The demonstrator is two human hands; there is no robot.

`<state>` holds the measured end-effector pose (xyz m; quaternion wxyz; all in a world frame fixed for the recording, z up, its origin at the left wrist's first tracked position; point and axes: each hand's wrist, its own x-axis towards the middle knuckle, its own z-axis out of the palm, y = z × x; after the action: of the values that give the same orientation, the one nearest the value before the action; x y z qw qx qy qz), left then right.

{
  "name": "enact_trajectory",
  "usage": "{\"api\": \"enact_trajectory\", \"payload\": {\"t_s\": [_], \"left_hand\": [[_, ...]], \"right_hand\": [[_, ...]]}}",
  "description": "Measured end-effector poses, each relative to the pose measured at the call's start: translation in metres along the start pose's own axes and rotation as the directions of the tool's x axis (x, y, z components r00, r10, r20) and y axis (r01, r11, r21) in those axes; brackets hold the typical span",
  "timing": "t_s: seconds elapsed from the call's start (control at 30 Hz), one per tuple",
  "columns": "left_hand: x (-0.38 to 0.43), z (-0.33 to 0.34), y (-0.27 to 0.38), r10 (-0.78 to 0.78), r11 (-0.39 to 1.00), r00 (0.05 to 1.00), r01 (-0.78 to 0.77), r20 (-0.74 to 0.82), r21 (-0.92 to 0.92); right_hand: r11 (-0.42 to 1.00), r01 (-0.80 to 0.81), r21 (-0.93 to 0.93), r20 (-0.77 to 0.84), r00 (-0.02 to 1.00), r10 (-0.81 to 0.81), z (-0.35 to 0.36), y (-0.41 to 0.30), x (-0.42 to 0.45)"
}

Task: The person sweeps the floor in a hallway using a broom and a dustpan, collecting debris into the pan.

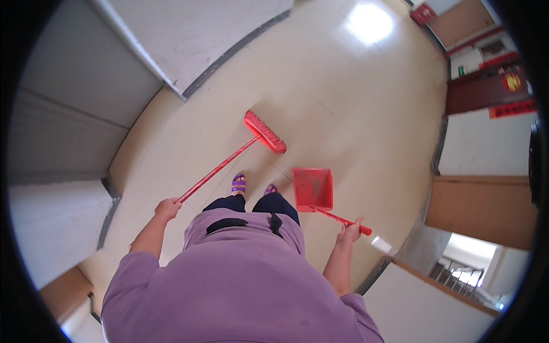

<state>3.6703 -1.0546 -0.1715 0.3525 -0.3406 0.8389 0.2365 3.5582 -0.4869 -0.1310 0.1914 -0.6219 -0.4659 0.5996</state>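
Observation:
My left hand (167,209) grips the upper end of a red broom (218,168). Its handle slants away to the right, and the bristle head (266,132) lies ahead of my feet, at or close to the tiled floor (356,141). On the other side, my right hand (352,231) is closed around the striped red handle of a dustpan (313,190). The red pan is to the right of my feet, its wide edge facing forward. Greyish marks show inside it. Whether the pan touches the floor, I cannot tell.
Purple sandals (238,183) are on my feet. A white wall (193,38) with a dark baseboard and a grey door-like panel (77,103) stand left. Along the right are a dark red door (480,92), a brown panel (482,210) and a stair railing (463,278). A red box (423,15) sits far right.

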Motion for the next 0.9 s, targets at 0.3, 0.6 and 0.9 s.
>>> {"api": "enact_trajectory", "payload": {"t_s": [0.3,0.6,0.9], "left_hand": [[-0.218,0.111,-0.033,-0.354,0.894,0.935,0.344,0.016,-0.286],[-0.328,0.233,-0.034,-0.53,0.674,0.846,0.461,0.058,-0.576],[-0.379,0.296,-0.01,-0.414,0.451,0.91,0.199,-0.007,-0.87]], "right_hand": [[0.981,-0.009,-0.193,0.235,0.97,0.055,-0.031,-0.021,0.022],[0.955,0.112,-0.274,0.559,0.826,0.064,-0.059,-0.015,0.057],[0.893,0.357,-0.272,0.747,0.664,-0.038,-0.084,-0.031,0.049]]}}
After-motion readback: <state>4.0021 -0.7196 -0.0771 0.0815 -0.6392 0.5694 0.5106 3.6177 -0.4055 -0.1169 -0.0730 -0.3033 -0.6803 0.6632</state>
